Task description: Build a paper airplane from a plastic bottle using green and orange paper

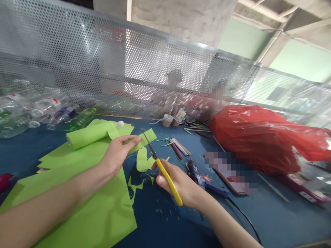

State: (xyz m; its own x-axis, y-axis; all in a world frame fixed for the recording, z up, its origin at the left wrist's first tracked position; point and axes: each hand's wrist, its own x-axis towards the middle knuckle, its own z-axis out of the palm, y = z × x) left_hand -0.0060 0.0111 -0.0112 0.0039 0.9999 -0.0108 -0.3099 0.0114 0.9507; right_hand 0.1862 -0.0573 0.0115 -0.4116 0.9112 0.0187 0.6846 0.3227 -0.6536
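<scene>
The left hand (117, 155) is pinching a green paper strip (151, 135) between thumb and fingers, while the right hand (178, 182) is curling closed around the yellow handle of the scissors (162, 169). The step in hand is apparently trimming: the blades are crossing the strip just beyond the left fingertips. How far the blades are opening cannot be told, as they are showing nearly edge-on. The next move seems to be calling for the left hand's steadying the strip and the right hand's squeezing the handle, with the fingertips staying clear of the blades.

The scissors are pointing away from the person and leftward, their long axis slanting from the right palm up past the left fingertips. The strip is running lengthwise away and rightward from the left hand. Paper scraps (141, 162) are lying on the bench (165, 230) between the hands, and large green sheets (98, 213) are spreading beneath the left forearm.
</scene>
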